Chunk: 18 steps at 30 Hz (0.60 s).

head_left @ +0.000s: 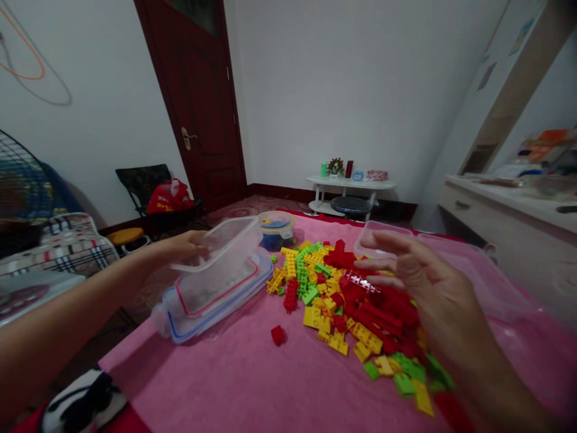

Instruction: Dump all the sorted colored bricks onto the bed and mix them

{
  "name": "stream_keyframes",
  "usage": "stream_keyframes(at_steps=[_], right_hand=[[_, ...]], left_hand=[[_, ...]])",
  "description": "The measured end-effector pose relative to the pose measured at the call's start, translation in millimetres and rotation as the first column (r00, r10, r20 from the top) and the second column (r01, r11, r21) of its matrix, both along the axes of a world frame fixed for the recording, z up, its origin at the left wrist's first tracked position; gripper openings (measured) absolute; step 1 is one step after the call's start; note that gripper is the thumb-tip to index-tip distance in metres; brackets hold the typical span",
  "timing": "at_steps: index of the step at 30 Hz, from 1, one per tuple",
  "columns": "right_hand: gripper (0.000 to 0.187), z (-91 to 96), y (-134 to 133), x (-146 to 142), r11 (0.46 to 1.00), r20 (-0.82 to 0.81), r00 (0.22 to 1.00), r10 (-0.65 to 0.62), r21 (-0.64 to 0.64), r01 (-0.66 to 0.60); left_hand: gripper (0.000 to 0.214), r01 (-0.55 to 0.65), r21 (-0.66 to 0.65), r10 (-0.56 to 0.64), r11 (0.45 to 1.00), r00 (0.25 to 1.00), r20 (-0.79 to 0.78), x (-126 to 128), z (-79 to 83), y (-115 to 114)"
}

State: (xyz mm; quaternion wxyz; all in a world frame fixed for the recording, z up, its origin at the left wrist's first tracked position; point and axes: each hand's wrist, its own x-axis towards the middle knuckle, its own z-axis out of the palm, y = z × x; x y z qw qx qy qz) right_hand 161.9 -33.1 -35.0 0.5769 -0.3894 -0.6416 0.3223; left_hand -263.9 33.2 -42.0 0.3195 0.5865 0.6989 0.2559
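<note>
My left hand (188, 245) grips the side of a clear plastic container (232, 237), which is tilted above stacked clear lids (216, 294) with red and blue seals. My right hand (421, 273) is open, fingers spread and pointing left, over a pile of building blocks (329, 273) in red, yellow and green. It looks empty, though its palm side is partly hidden. One red block (278, 335) lies apart from the pile, nearer to me.
A round tub (276, 228) with a yellow-rimmed lid stands behind the pile. Further clear containers (478, 273) lie at the right on the pink tablecloth (234, 379). Beyond are a white side table (351, 181), a chair with a red bag (170, 195) and a fan (22, 180).
</note>
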Motion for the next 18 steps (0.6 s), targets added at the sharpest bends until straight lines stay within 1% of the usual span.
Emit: stream_keyframes(at_steps=[2,5,7,9,11,13,14,16,17,18], right_hand=[[0.037,-0.5,1.6,2.5,1.000,-0.004,1.000,-0.022,-0.005,0.022],[0.035,-2.9,3.9,4.1,0.999,0.006,1.000,-0.029,-0.015,0.029],[0.035,-4.3,5.7,4.8,0.999,0.019,0.999,-0.025,-0.019,0.026],[0.035,-4.8,7.7,5.9,0.999,0.031,0.999,-0.039,-0.007,0.039],[0.034,-4.2,9.7,7.5,0.997,0.018,0.997,-0.078,0.018,0.077],[0.032,-2.6,10.9,9.7,0.991,-0.010,0.991,-0.130,0.036,0.130],[0.030,-1.6,11.1,10.9,0.987,-0.025,0.987,-0.156,0.038,0.157],[0.028,0.4,11.0,13.5,0.978,-0.048,0.978,-0.203,0.035,0.204],[0.027,1.2,10.9,14.8,0.974,-0.054,0.974,-0.221,0.031,0.223],[0.027,1.7,10.8,16.0,0.971,-0.060,0.970,-0.235,0.029,0.237]], left_hand=[[0.051,0.027,-0.073,-0.030,0.997,0.999,-0.037,-17.4,-7.5,0.4],[0.049,0.053,-0.129,-0.060,0.990,0.997,-0.051,-26.4,-15.2,-2.3],[0.051,0.075,-0.158,-0.083,0.985,0.996,-0.040,-21.6,-13.2,-5.2],[0.050,0.096,-0.141,-0.099,0.985,0.995,-0.014,-7.2,-5.3,-5.6],[0.046,0.122,-0.080,-0.118,0.989,0.992,0.046,18.0,5.3,0.4],[0.042,0.171,0.015,-0.171,0.985,0.972,0.161,53.5,14.8,16.2],[0.039,0.168,0.071,-0.180,0.983,0.961,0.210,74.5,18.3,28.1],[0.032,0.117,0.188,-0.169,0.975,0.943,0.288,120.3,22.1,58.2],[0.028,0.073,0.243,-0.148,0.967,0.940,0.306,144.0,22.5,74.9],[0.025,0.049,0.271,-0.137,0.961,0.938,0.317,167.2,22.1,91.6]])
